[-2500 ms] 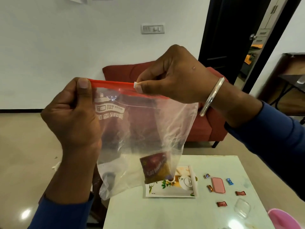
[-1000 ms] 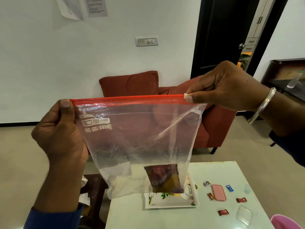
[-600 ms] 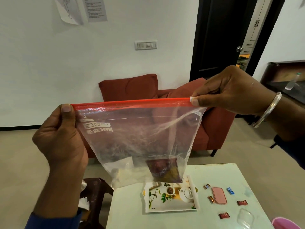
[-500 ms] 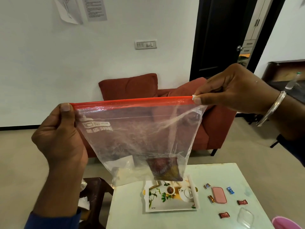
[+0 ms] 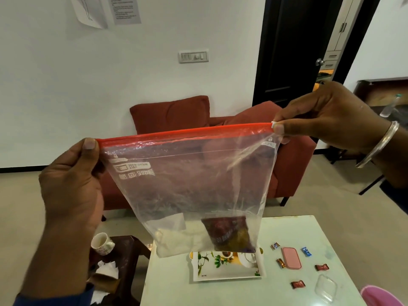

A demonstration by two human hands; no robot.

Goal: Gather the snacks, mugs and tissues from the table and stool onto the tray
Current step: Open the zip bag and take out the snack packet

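I hold a clear zip bag (image 5: pixel 187 191) with a red seal strip up in front of me. My left hand (image 5: pixel 70 182) pinches its left top corner, and my right hand (image 5: pixel 326 115) pinches the white slider at the right end. Inside, at the bottom, sits a dark red snack packet (image 5: pixel 227 234). Below lies a white floral tray (image 5: pixel 225 272) on the pale table (image 5: pixel 254 292). Several wrapped candies (image 5: pixel 321 267) lie to its right. A white mug (image 5: pixel 102 243) and crumpled tissues (image 5: pixel 108 268) rest on the dark stool (image 5: pixel 130 257) at the left.
A pink case (image 5: pixel 291 257), a clear plastic lid (image 5: pixel 326 288) and a pink object (image 5: pixel 382 295) at the corner lie on the table's right side. A red sofa (image 5: pixel 287 173) stands behind the table, with a dark doorway (image 5: pixel 287 49) beyond it.
My right hand has slid the slider from the middle of the red strip to its right end, stretching the bag flat. The view tilted down, revealing the mug and tissues on the stool.
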